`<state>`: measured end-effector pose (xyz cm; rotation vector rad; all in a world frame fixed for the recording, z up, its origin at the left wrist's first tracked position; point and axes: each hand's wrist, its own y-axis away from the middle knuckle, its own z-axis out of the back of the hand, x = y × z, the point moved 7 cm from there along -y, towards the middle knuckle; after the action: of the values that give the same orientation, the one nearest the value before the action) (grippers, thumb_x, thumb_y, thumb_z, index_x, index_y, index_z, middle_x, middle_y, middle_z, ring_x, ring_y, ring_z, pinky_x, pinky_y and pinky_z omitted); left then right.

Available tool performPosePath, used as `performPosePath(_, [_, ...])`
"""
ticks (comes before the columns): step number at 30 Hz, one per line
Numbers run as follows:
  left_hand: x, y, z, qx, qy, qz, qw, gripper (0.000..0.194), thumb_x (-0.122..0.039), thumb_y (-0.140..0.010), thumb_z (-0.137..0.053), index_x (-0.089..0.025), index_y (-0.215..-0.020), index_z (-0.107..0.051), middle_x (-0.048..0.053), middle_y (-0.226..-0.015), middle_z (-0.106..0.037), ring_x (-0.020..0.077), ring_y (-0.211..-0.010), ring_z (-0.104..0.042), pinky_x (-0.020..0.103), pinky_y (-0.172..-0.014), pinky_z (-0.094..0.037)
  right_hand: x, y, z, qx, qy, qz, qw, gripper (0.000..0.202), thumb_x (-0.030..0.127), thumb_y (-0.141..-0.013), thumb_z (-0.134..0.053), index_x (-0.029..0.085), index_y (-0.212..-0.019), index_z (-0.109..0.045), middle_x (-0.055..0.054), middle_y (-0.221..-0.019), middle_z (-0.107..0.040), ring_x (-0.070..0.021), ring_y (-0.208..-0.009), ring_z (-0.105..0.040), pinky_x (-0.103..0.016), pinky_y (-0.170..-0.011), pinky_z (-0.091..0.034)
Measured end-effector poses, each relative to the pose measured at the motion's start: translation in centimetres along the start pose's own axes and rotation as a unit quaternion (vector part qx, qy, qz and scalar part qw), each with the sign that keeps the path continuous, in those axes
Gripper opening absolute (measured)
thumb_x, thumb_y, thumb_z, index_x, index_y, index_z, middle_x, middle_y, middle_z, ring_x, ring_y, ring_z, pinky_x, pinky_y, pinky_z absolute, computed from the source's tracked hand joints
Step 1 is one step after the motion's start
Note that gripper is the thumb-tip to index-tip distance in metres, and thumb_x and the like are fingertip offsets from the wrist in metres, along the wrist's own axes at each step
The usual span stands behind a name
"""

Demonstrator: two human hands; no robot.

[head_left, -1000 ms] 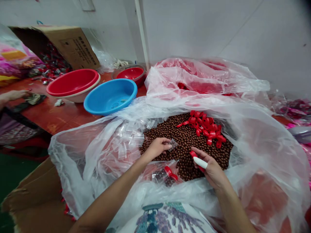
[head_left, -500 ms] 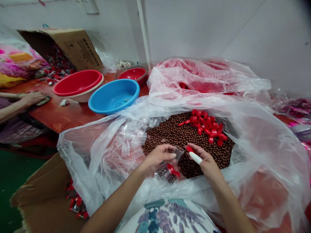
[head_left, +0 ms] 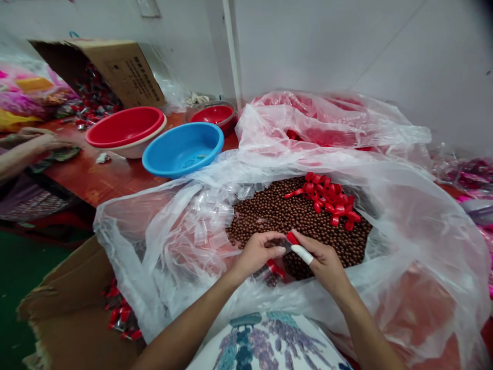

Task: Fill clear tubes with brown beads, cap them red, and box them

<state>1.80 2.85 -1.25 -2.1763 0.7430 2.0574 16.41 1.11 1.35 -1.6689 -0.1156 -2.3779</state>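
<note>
The two hands have come together since the earlier frame: the red cap (head_left: 292, 238), apart from the clear container (head_left: 287, 246) then, is now right at its end. The left hand (head_left: 257, 254) has its fingers clamped on the container, which is small and partly hidden by them. The right hand (head_left: 325, 259) has its fingers clamped on the cap (the thumb wears a white cover (head_left: 302, 254)). Both things are above the brown balls (head_left: 265, 205), which lie in an open plastic bag (head_left: 416, 221).

More red caps (head_left: 327, 195) lie in a heap on the far right of the balls, and clear empty containers (head_left: 210, 210) lie at their left. Just below the left hand are filled containers (head_left: 272, 276) with red tops. Beyond the bag, a blue basin (head_left: 183, 149) and a red basin (head_left: 125, 126) stand side by side on the counter (head_left: 87, 177). At far left, another person's hand (head_left: 42, 141) touches a dark cloth (head_left: 65, 153).
</note>
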Motion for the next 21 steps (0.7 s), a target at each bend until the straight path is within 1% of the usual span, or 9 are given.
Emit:
performPosePath(3, [0.2, 0.2, 0.2, -0.012, 0.024, 0.011, 1.000, 0.035, -0.024, -0.066, -0.070, -0.015, -0.099, -0.068, 0.004, -0.089, -0.068, 0.0151, -0.075, -0.060, 0.026, -0.072, -0.046, 0.5, 0.1, -0.6, 0.015, 0.116, 0.068, 0.991, 0.049, 0.029, -0.082, -0.057, 0.027, -0.130, -0.045, -0.006, -0.128, -0.054, -0.0229, -0.116, -0.051, -0.044, -0.099, -0.040])
performPosePath(6, [0.2, 0.4, 0.2, -0.023, 0.053, 0.017, 0.998, 0.039, -0.027, -0.063, -0.073, -0.014, -0.100, -0.067, 0.004, -0.087, -0.068, 0.0146, -0.073, -0.060, 0.025, -0.072, -0.046, 0.7, 0.4, -1.2, -0.017, 0.210, 0.128, 0.969, 0.067, 0.034, -0.077, -0.063, 0.020, -0.137, -0.035, -0.012, -0.129, -0.052, -0.0247, -0.117, -0.050, -0.043, -0.097, -0.042])
performPosePath(9, [0.2, 0.5, -0.2, -0.020, 0.086, 0.017, 0.996, 0.035, -0.031, -0.064, -0.074, -0.013, -0.093, -0.066, 0.003, -0.081, -0.066, 0.0112, -0.069, -0.058, 0.021, -0.067, -0.044, 0.7, 0.8, -1.8, -0.046, 0.264, 0.159, 0.950, 0.067, 0.035, -0.079, -0.060, 0.018, -0.136, -0.032, -0.014, -0.124, -0.054, -0.0244, -0.114, -0.051, -0.042, -0.095, -0.043])
performPosePath(12, [0.9, 0.5, -1.2, -0.012, 0.187, 0.052, 0.981, 0.039, -0.049, -0.075, -0.058, -0.013, -0.088, -0.061, 0.002, -0.073, -0.062, 0.0098, -0.062, -0.057, 0.021, -0.062, -0.045, 0.8, 1.1, -2.8, -0.030, 0.299, 0.172, 0.938, 0.065, 0.040, -0.077, -0.059, 0.019, -0.134, -0.035, -0.014, -0.122, -0.055, -0.0258, -0.110, -0.053, -0.042, -0.093, -0.044])
performPosePath(14, [1.8, 0.6, -2.2, 0.004, 0.234, 0.094, 0.968, 0.047, -0.058, -0.079, -0.047, -0.014, -0.093, -0.057, 0.001, -0.065, -0.058, 0.0105, -0.054, -0.055, 0.023, -0.053, -0.044, 1.2, 1.2, -3.4, -0.016, 0.312, 0.180, 0.933, 0.064, 0.041, -0.076, -0.059, 0.019, -0.132, -0.038, -0.014, -0.123, -0.053, -0.0270, -0.111, -0.052, -0.043, -0.093, -0.043])
performPosePath(15, [2.3, 0.6, -2.6, 0.006, 0.241, 0.108, 0.964, 0.048, -0.059, -0.079, -0.045, -0.015, -0.096, -0.055, 0.000, -0.061, -0.056, 0.0106, -0.050, -0.053, 0.022, -0.048, -0.043, 1.5, 1.3, -3.6, -0.015, 0.313, 0.185, 0.931, 0.063, 0.041, -0.076, -0.059, 0.019, -0.131, -0.039, -0.015, -0.123, -0.053, -0.0273, -0.112, -0.051, -0.043, -0.093, -0.042])
performPosePath(18, [2.9, 0.7, -2.7, -0.026, 0.236, 0.109, 0.965, 0.042, -0.053, -0.079, -0.050, -0.018, -0.102, -0.051, -0.003, -0.057, -0.053, 0.0097, -0.047, -0.049, 0.018, -0.041, -0.036, 2.2, 1.2, -3.9, -0.010, 0.288, 0.183, 0.940, 0.062, 0.038, -0.073, -0.061, 0.019, -0.129, -0.042, -0.014, -0.124, -0.051, -0.0271, -0.113, -0.049, -0.041, -0.093, -0.043])
performPosePath(19, [2.8, 0.7, -2.5, -0.037, 0.236, 0.103, 0.966, 0.040, -0.051, -0.079, -0.049, -0.019, -0.104, -0.050, -0.004, -0.057, -0.053, 0.0095, -0.047, -0.049, 0.018, -0.040, -0.036, 2.1, 1.1, -3.9, 0.002, 0.267, 0.166, 0.949, 0.062, 0.037, -0.072, -0.062, 0.020, -0.129, -0.042, -0.013, -0.123, -0.052, -0.0267, -0.112, -0.050, -0.041, -0.092, -0.043])
performPosePath(21, [2.5, 0.8, -2.3, -0.044, 0.238, 0.092, 0.966, 0.041, -0.049, -0.081, -0.045, -0.019, -0.110, -0.048, -0.004, -0.057, -0.054, 0.0093, -0.046, -0.048, 0.018, -0.041, -0.037, 1.1, 1.0, -3.6, 0.019, 0.199, 0.094, 0.975, 0.067, 0.036, -0.070, -0.065, 0.022, -0.130, -0.039, -0.011, -0.118, -0.055, -0.0248, -0.104, -0.055, -0.038, -0.086, -0.047])
